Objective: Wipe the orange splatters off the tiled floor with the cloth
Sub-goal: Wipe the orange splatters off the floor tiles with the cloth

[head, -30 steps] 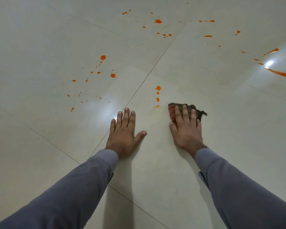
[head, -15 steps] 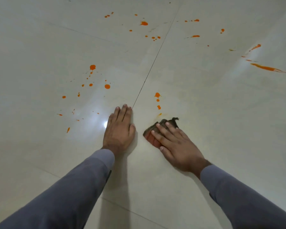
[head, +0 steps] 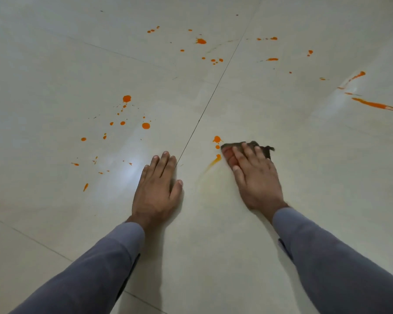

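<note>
My right hand (head: 255, 175) presses a dark, orange-stained cloth (head: 262, 148) flat on the pale tiled floor (head: 236, 245). Just left of the cloth are small orange drops (head: 217, 139) and a smeared orange streak (head: 214, 161) trailing toward me. My left hand (head: 157, 186) lies flat on the floor with fingers together, holding nothing, beside a dark grout line (head: 204, 109). More orange splatters (head: 145, 125) dot the tile to the left, a cluster (head: 200, 41) lies farther ahead, and long orange streaks (head: 376, 104) mark the far right.
Glossy tiles reflect a bright light spot (head: 132, 171) just left of my left hand. Grey sleeves cover both forearms. Grout lines cross the floor diagonally.
My right hand has pushed the cloth forward and to the right, away from my left hand, leaving a faint orange smear behind. My left hand stays planted.
</note>
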